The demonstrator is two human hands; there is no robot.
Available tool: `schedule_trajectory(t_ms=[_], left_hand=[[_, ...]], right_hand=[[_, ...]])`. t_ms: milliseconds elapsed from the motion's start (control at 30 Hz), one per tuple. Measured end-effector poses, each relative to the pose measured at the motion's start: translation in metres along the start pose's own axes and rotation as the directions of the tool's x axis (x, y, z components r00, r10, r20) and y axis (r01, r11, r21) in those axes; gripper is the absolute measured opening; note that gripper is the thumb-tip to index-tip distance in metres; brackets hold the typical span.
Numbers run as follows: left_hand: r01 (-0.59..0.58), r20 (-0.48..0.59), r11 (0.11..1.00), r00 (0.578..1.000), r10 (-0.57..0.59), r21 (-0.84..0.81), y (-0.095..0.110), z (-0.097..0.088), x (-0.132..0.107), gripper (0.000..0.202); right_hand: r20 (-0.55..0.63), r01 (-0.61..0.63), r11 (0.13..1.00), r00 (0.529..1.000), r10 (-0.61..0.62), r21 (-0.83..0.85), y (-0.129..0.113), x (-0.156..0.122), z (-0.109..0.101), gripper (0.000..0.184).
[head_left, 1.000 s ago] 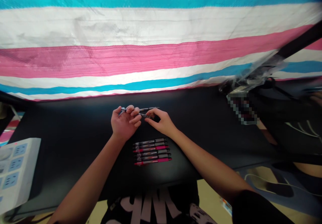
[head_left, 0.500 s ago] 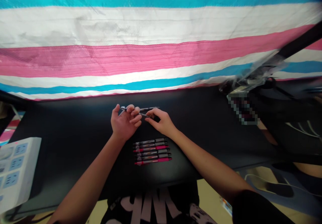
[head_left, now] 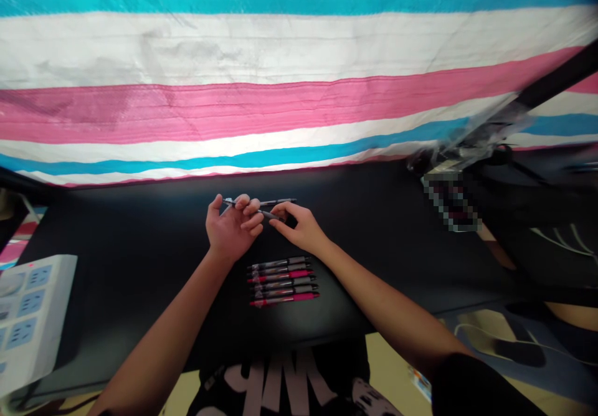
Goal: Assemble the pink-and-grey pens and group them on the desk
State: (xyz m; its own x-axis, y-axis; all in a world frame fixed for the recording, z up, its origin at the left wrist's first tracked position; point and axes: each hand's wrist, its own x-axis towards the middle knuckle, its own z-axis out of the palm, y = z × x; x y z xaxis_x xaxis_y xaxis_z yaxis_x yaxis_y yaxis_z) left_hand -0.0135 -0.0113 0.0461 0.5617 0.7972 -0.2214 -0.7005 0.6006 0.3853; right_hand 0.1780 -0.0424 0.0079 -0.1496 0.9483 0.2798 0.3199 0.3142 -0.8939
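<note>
Above the black table [head_left: 140,241] my left hand [head_left: 230,229] is closed on a dark pen [head_left: 275,202], its fingers curled round the pen's left part. My right hand [head_left: 299,226] pinches a small dark pen part [head_left: 270,215] beside the left fingers. The two hands nearly touch. Just below them, a row of several pens [head_left: 283,281] lies side by side on the table, some pink, some dark with clear barrels.
A white power strip [head_left: 28,307] sits at the table's left edge. A striped pink, white and blue cloth [head_left: 280,80] hangs behind. At the right are a black arm with crumpled plastic [head_left: 481,132] and another person's limb [head_left: 495,248].
</note>
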Motion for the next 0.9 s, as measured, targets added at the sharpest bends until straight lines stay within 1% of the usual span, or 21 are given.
schedule_trajectory(t_ms=[133, 367, 533, 800, 900], left_hand=[[-0.003, -0.002, 1.0, 1.0, 0.003, -0.003, -0.0001, -0.0002, -0.0003, 0.034], [-0.003, -0.029, 1.0, 1.0, 0.003, 0.007, 0.0007, 0.0036, -0.0014, 0.038], [-0.001, -0.012, 1.0, 1.0, 0.001, 0.005, 0.0, 0.0006, 0.0, 0.033], [-0.002, -0.025, 1.0, 1.0, 0.002, 0.011, 0.0007, 0.0033, -0.0014, 0.04], [-0.013, -0.021, 1.0, 1.0, 0.013, 0.006, 0.0012, 0.0032, -0.0014, 0.038]], right_hand=[[-0.004, 0.015, 1.0, 1.0, -0.015, -0.002, -0.0006, 0.0003, -0.0003, 0.014], [-0.002, 0.02, 1.0, 1.0, -0.02, -0.021, -0.0002, 0.0004, -0.0012, 0.014], [0.002, 0.019, 0.999, 1.0, -0.019, -0.035, -0.0005, 0.0004, -0.0017, 0.013], [0.01, 0.023, 0.999, 1.0, -0.023, -0.047, -0.0027, 0.0006, -0.0022, 0.016], [0.028, 0.017, 0.998, 0.999, -0.015, -0.059, -0.0035, 0.0005, -0.0031, 0.02]])
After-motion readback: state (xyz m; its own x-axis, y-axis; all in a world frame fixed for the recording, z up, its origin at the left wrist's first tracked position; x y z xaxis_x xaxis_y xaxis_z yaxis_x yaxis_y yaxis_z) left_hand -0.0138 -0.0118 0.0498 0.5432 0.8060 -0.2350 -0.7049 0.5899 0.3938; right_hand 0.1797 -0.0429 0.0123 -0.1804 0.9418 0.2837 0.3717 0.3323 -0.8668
